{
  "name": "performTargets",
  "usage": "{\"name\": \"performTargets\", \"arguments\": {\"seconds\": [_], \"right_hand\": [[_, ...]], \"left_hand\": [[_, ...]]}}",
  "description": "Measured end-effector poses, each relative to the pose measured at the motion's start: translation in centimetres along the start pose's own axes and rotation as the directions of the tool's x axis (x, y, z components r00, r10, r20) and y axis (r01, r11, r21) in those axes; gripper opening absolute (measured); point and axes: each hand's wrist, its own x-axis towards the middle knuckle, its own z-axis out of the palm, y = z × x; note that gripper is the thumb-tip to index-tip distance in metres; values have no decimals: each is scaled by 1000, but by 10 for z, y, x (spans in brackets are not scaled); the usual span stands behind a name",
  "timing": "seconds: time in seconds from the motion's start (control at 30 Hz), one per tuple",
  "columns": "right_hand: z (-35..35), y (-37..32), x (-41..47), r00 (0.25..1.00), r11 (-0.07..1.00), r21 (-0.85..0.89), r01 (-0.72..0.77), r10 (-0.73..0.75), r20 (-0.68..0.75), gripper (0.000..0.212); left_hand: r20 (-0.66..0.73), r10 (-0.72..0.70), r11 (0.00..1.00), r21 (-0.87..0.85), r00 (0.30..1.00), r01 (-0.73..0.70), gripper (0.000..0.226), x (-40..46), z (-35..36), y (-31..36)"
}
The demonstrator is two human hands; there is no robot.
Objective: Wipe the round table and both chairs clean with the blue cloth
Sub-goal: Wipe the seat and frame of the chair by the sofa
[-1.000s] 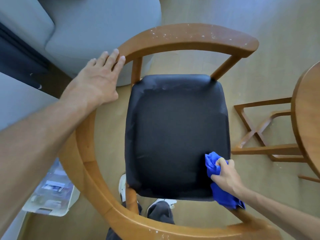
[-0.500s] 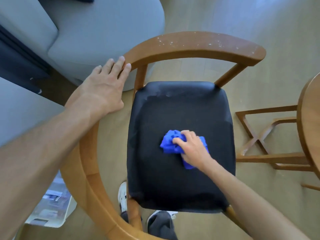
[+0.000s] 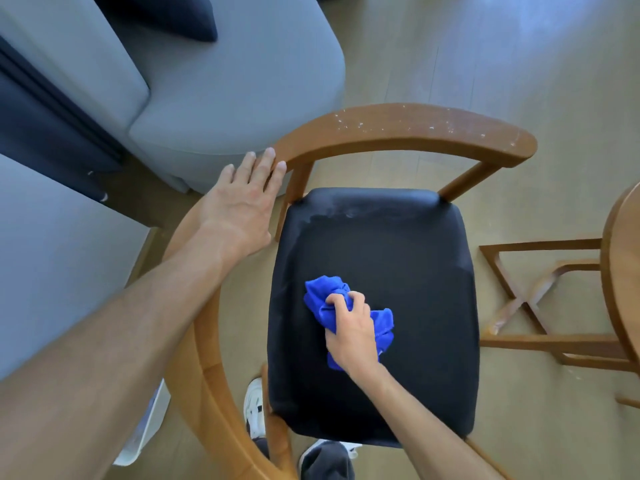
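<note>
**One head camera, looking straight down**

We have a single view, worn on the head and tilted steeply toward the floor, so we look almost vertically onto the black seat [image 3: 374, 271] of a wooden armchair [image 3: 408, 128]. The wide lens bends straight lines at the borders. The camera sits close: both forearms enter from the bottom edge, the left one filling the lower-left corner. The grey sofa [image 3: 225, 91] occupies the upper left, and the round table [image 3: 623, 271] is cut off by the right edge. With only one view, nothing overlaps.
</note>
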Motion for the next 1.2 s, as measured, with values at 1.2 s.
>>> {"name": "performTargets", "arguments": {"seconds": [1.2], "right_hand": [[-377, -50, -108, 963, 541, 829, 143, 117, -242, 18]], "left_hand": [[-46, 325, 114, -990, 945, -87, 30, -86, -301, 76]]}}
